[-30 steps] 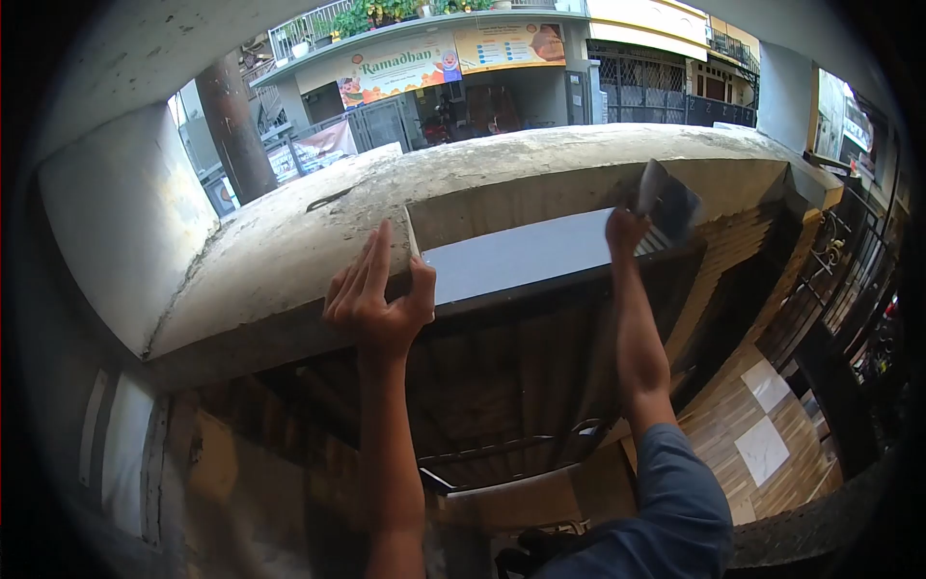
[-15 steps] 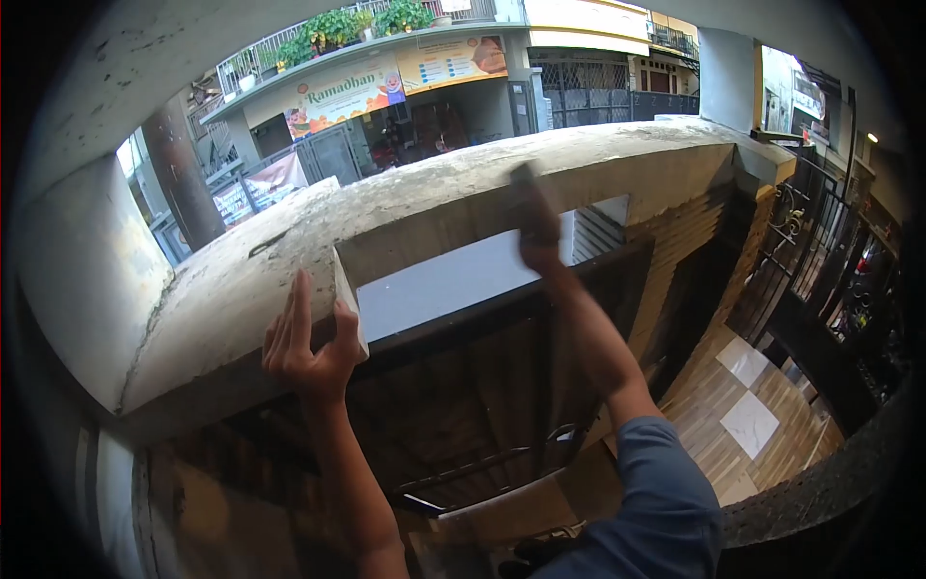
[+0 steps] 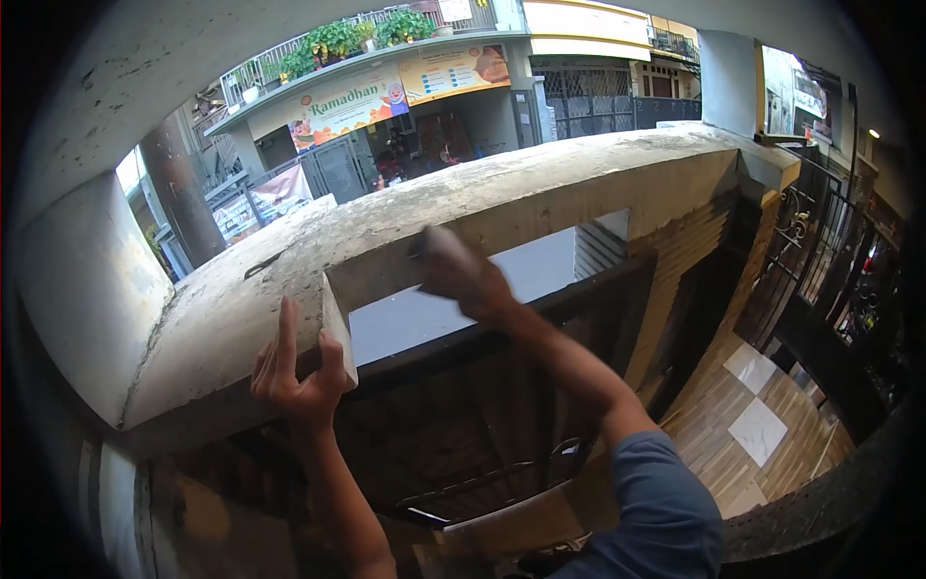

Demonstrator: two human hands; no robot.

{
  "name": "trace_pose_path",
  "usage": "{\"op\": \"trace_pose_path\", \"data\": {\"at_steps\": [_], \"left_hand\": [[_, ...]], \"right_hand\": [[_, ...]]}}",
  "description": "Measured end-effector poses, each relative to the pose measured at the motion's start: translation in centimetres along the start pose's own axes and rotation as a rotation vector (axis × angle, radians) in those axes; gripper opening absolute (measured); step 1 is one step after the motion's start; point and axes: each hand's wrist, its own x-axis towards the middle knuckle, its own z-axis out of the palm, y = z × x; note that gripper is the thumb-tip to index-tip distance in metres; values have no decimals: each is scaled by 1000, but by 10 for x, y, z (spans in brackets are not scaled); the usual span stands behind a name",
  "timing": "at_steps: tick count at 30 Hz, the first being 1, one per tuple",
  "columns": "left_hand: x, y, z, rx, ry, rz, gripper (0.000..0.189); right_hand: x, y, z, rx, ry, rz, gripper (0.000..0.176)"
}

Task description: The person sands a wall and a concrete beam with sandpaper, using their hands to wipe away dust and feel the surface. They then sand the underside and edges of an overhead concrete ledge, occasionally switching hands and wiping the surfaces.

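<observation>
My left hand [image 3: 294, 381] is at the near edge of a rough, pale concrete ledge [image 3: 463, 196], index finger pointing up and thumb apart. Its thumb overlaps the pale upright end piece [image 3: 338, 333] at the left side of a rectangular opening. Smeared by motion, my right hand [image 3: 463, 275] is closed in front of the opening's upper beam [image 3: 569, 205], to the right of my left hand. A dark tool end [image 3: 421, 243] juts from this fist toward the left; its kind cannot be made out.
A dark slatted gate [image 3: 463, 415] stands below the opening. Concrete pillars rise at the left [image 3: 87, 280] and right [image 3: 728, 82]. Across the street hang a banner [image 3: 347, 104] and potted plants [image 3: 328, 43]. Wood-look floor [image 3: 796, 425] lies lower right.
My right hand has swept left and down with the tool, closer to my left hand. My left hand keeps its place at the ledge's edge. The view has shifted slightly.
</observation>
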Motion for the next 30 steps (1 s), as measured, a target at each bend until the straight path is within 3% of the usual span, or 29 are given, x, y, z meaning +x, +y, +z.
{"op": "trace_pose_path", "data": {"at_steps": [2, 4, 5, 7, 9, 11, 14, 16, 17, 18, 20, 22, 23, 25, 26, 28, 30], "left_hand": [[-4, -3, 2, 14, 11, 29, 44], [-5, -6, 4, 36, 21, 68, 45], [-6, -6, 2, 44, 13, 63, 44], [-5, -6, 0, 69, 2, 68, 43], [-2, -8, -2, 17, -50, 57, 40], [2, -10, -3, 32, -72, 62, 38], [2, -12, -8, 55, -141, 66, 38], [-1, -14, 1, 71, -44, 129, 39], [-4, -13, 1, 63, -46, 110, 39], [-1, -12, 3, 66, -7, 96, 40], [-2, -9, 5, 38, 10, 82, 40], [-5, -13, 5, 49, 25, 81, 40], [-8, -12, 4, 12, 20, 61, 40], [-4, -10, 4, 0, 24, 52, 39], [-4, -8, 3, -24, 28, 34, 39], [-4, -6, 4, -12, 48, 82, 43], [-3, -4, 5, -18, 60, 78, 43]], "right_hand": [[3, 10, -51, 71, 92, -127, 34], [2, 16, -94, 2, 345, -428, 21], [-6, 75, -92, -81, 381, -391, 28], [-12, 83, -97, -448, 593, -439, 35], [-9, 61, -110, -647, 593, -468, 35], [-13, 110, -109, -676, 749, -327, 36], [-33, 200, -124, -729, 878, 114, 38], [-30, 211, -112, -899, 871, 318, 41], [-26, 209, -93, -601, 880, 216, 37], [-18, 184, -64, -543, 870, 185, 39], [-4, 90, 17, -403, 732, 0, 45], [-2, -13, 79, -307, 454, -183, 52], [-1, -47, 91, -352, 473, -407, 54], [10, -58, 67, -67, 22, -403, 50], [8, -45, 48, 231, -9, -357, 50], [6, -5, 4, 286, 18, -308, 50], [4, 34, -68, -170, 287, -475, 25]]}}
